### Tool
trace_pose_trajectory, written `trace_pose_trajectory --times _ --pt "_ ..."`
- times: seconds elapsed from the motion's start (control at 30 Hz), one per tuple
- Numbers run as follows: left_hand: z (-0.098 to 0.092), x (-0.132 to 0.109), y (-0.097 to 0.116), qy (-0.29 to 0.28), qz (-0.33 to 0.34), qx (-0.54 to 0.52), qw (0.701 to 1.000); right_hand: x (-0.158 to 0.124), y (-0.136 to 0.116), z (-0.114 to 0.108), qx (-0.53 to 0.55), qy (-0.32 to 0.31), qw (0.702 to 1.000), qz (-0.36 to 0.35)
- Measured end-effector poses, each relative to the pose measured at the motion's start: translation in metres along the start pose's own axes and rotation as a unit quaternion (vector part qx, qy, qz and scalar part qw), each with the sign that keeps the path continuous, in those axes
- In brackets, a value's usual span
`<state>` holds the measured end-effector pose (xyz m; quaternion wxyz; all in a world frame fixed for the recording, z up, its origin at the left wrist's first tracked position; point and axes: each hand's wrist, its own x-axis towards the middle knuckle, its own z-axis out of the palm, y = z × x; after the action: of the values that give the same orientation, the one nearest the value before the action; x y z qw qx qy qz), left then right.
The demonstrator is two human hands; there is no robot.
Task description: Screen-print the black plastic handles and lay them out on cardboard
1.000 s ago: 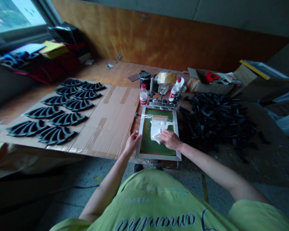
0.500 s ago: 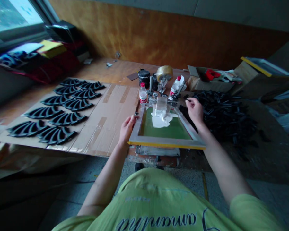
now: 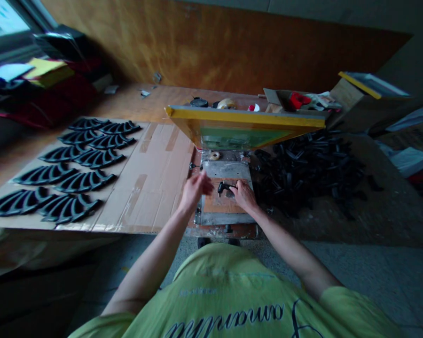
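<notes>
The screen-printing frame (image 3: 245, 117), yellow-edged with green mesh, stands tilted up above a metal base plate (image 3: 225, 170). On the plate's brown pad lies a small black plastic part (image 3: 224, 187). My right hand (image 3: 244, 196) pinches the right end of that part. Just left of it hovers my left hand (image 3: 195, 187), smeared by motion, so whether it grips anything cannot be made out.
A big heap of black parts (image 3: 308, 171) lies right of the plate. Several black fan-shaped pieces (image 3: 65, 166) are laid in rows on flattened cardboard (image 3: 151, 183) at left. A cardboard box (image 3: 289, 101) and jars stand behind the frame, a plywood wall beyond.
The frame has swung from flat on the plate to raised high. My right hand left the white ink, reached to the black heap, and now rests on a part on the plate. My left hand let go of the frame.
</notes>
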<state>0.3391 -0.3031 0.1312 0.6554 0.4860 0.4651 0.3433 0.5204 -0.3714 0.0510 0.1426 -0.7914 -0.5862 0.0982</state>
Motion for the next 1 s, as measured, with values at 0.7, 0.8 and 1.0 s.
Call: trace_pose_trajectory --times 0.7,0.8,1.0 --pt "-0.145 0.028 -0.130 0.161 -0.133 0.610 0.764 0.009 0.115 -0.012 -0.004 -0.009 0.983 0.182" --pt "-0.138 0.028 -0.109 0.176 -0.106 0.613 0.763 0.005 0.096 -0.013 0.092 0.078 0.985 0.121" --pt "-0.073 0.052 0.003 0.161 0.147 0.259 0.941 0.005 0.035 -0.002 0.118 -0.049 0.973 -0.194"
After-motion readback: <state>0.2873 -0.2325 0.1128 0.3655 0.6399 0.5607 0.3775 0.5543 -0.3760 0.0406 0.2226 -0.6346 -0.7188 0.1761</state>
